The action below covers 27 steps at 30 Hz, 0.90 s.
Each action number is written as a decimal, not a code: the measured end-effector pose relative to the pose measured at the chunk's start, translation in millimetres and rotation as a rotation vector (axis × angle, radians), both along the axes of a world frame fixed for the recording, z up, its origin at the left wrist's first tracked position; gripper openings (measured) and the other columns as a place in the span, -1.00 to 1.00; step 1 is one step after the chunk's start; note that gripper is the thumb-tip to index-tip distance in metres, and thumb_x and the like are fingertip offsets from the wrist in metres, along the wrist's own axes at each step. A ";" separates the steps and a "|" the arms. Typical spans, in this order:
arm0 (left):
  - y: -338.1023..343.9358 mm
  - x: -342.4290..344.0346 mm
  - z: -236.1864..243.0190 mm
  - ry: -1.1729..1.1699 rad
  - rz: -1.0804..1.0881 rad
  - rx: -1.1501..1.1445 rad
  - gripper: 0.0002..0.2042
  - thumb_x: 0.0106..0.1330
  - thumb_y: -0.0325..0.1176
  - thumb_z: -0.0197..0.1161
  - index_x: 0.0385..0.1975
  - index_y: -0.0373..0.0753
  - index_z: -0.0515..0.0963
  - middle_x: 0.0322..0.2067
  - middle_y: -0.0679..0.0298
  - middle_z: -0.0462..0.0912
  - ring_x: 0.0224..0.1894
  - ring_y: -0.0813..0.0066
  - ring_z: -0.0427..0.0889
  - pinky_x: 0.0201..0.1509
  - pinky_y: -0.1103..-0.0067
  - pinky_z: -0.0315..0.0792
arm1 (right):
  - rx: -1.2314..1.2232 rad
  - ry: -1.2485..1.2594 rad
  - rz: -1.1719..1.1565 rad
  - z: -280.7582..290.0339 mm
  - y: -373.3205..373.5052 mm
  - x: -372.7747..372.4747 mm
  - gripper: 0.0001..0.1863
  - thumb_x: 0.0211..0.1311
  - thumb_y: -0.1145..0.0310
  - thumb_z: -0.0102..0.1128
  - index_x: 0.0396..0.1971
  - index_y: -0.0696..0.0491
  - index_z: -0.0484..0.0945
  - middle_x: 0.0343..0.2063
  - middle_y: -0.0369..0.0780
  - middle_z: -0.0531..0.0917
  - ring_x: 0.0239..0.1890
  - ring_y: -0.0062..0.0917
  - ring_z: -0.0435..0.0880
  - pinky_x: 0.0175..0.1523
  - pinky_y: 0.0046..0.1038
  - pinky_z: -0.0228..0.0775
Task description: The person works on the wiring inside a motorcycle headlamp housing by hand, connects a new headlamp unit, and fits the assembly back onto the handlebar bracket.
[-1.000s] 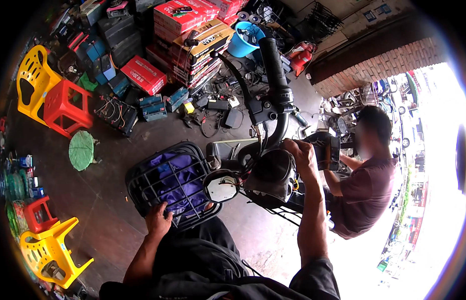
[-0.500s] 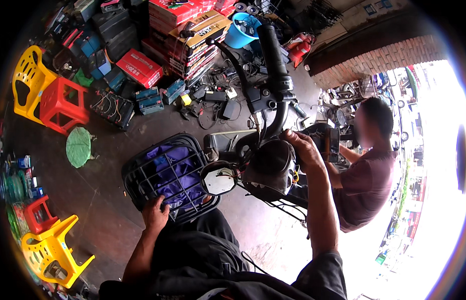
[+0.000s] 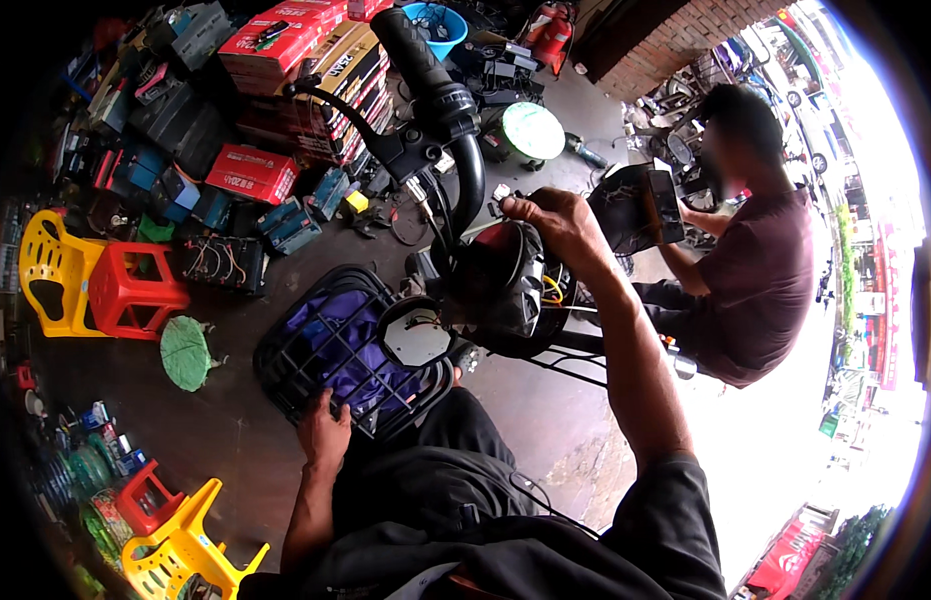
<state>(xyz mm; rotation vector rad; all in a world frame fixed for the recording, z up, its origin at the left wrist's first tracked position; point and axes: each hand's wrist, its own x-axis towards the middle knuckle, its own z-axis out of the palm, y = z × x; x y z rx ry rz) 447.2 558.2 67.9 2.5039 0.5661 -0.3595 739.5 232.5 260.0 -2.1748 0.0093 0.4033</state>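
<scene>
In front of me is a bike with a black handlebar (image 3: 415, 60), a brake lever (image 3: 350, 115) and a wire basket (image 3: 285, 385) holding purple cloth (image 3: 345, 340). My left hand (image 3: 325, 430) is closed on the basket's near edge, its fingertips at the bars. My right hand (image 3: 565, 230) grips the upper edge of the dark headlight housing (image 3: 500, 290), thumb on top; its other fingers are partly hidden. Yellow and other wires (image 3: 553, 290) show at the housing's open side. Between basket and housing sits a loose-looking pale plate with wires (image 3: 417, 335).
A co-worker (image 3: 755, 240) in a maroon shirt sits at the right, beside the bike. Red cartons (image 3: 255, 172), batteries and a blue tub (image 3: 435, 28) fill the back. Red and yellow plastic seats (image 3: 135, 290) and a green-topped stool (image 3: 187, 353) stand at the left.
The view has turned, so the handlebar and housing appear farther left and the far green-topped stool shows. The handlebar leans more leftward in view. Both hands keep their holds.
</scene>
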 end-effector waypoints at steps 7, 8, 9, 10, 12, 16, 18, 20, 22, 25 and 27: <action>-55.3 84.5 74.1 -0.096 0.354 -1.401 -0.49 0.24 -0.26 0.30 0.17 -0.23 0.36 0.00 0.26 0.54 0.04 0.43 0.55 0.01 0.43 0.50 | 0.004 -0.018 -0.005 -9.1 2.6 1.2 -0.46 0.16 -0.03 0.32 -0.42 0.28 0.61 -0.60 -0.16 0.62 -0.52 -0.57 0.55 -0.35 -0.47 0.39; -61.3 89.9 59.8 -0.114 0.280 -1.482 -0.44 0.23 -0.26 0.30 0.22 -0.20 0.31 0.05 0.25 0.53 0.07 0.37 0.54 0.03 0.35 0.50 | -0.005 -0.042 0.001 -9.2 4.8 2.3 -0.46 0.17 -0.03 0.31 -0.42 0.28 0.60 -0.60 -0.16 0.61 -0.52 -0.57 0.54 -0.35 -0.47 0.39; -68.4 96.2 59.7 -0.087 0.262 -1.539 -0.44 0.21 -0.24 0.31 0.21 -0.19 0.33 0.05 0.25 0.53 0.10 0.37 0.52 0.04 0.32 0.49 | -0.020 -0.066 -0.001 -9.7 4.1 1.2 -0.45 0.17 -0.03 0.31 -0.42 0.28 0.60 -0.59 -0.16 0.61 -0.52 -0.57 0.54 -0.35 -0.47 0.39; -74.2 99.6 60.1 -0.058 0.244 -1.590 -0.44 0.20 -0.22 0.32 0.20 -0.18 0.35 0.05 0.25 0.54 0.12 0.37 0.50 0.05 0.29 0.48 | -0.029 -0.087 -0.004 -10.9 3.8 -0.2 -0.45 0.17 -0.04 0.31 -0.42 0.29 0.60 -0.59 -0.16 0.60 -0.51 -0.57 0.54 -0.36 -0.47 0.38; -80.7 101.8 56.0 -0.067 0.322 -1.618 -0.49 0.14 -0.27 0.33 0.12 -0.21 0.43 -0.01 0.27 0.57 0.04 0.41 0.55 0.04 0.35 0.48 | -0.021 -0.050 0.006 -8.3 2.4 1.4 -0.42 0.17 -0.06 0.30 -0.41 0.29 0.60 -0.59 -0.17 0.61 -0.51 -0.56 0.53 -0.36 -0.46 0.37; -87.8 91.4 73.4 -0.196 0.400 -1.564 -0.50 0.12 -0.37 0.29 0.10 -0.30 0.42 -0.01 0.25 0.56 0.03 0.47 0.53 0.08 0.54 0.40 | -0.100 -0.170 -0.006 -13.2 2.8 0.1 -0.37 0.16 -0.14 0.29 -0.45 0.28 0.60 -0.66 -0.18 0.56 -0.55 -0.57 0.51 -0.39 -0.43 0.36; -86.1 88.8 80.4 -0.265 0.338 -1.522 -0.48 0.10 -0.37 0.27 0.12 -0.29 0.40 -0.02 0.24 0.56 0.04 0.45 0.52 0.14 0.51 0.38 | -0.122 -0.118 -0.022 -6.2 4.2 -4.1 -0.37 0.15 -0.15 0.29 -0.45 0.28 0.59 -0.68 -0.18 0.54 -0.57 -0.57 0.49 -0.40 -0.42 0.36; -86.3 86.6 87.2 -0.212 0.386 -1.512 -0.47 0.08 -0.36 0.28 0.11 -0.29 0.40 -0.04 0.24 0.56 0.04 0.44 0.52 0.15 0.50 0.37 | -0.101 -0.092 -0.003 -1.6 2.6 -2.5 -0.43 0.19 -0.05 0.30 -0.50 0.29 0.59 -0.65 -0.29 0.49 -0.53 -0.66 0.38 -0.42 -0.49 0.25; -89.7 83.0 88.2 -0.247 0.430 -1.560 -0.47 0.06 -0.36 0.28 0.11 -0.28 0.41 -0.04 0.23 0.56 0.04 0.42 0.52 0.15 0.48 0.38 | -0.059 -0.104 -0.005 -2.4 5.1 -3.9 -0.45 0.19 -0.04 0.29 -0.40 0.29 0.64 -0.58 -0.25 0.59 -0.47 -0.64 0.47 -0.31 -0.51 0.33; -94.5 82.5 97.6 -0.234 0.487 -1.659 -0.45 0.03 -0.35 0.27 0.11 -0.28 0.41 -0.04 0.22 0.56 0.04 0.39 0.53 0.15 0.45 0.40 | -0.070 -0.041 -0.003 -0.5 4.8 -1.5 -0.44 0.17 -0.03 0.29 -0.30 0.29 0.66 -0.49 -0.20 0.67 -0.38 -0.62 0.57 -0.19 -0.51 0.39; -95.7 81.7 99.4 -0.197 0.505 -1.737 -0.44 0.02 -0.35 0.26 0.12 -0.28 0.40 -0.02 0.21 0.56 0.05 0.37 0.53 0.17 0.44 0.40 | -0.050 -0.054 0.010 -2.9 3.9 1.3 -0.45 0.18 -0.03 0.28 -0.29 0.29 0.67 -0.47 -0.19 0.69 -0.36 -0.61 0.59 -0.17 -0.51 0.41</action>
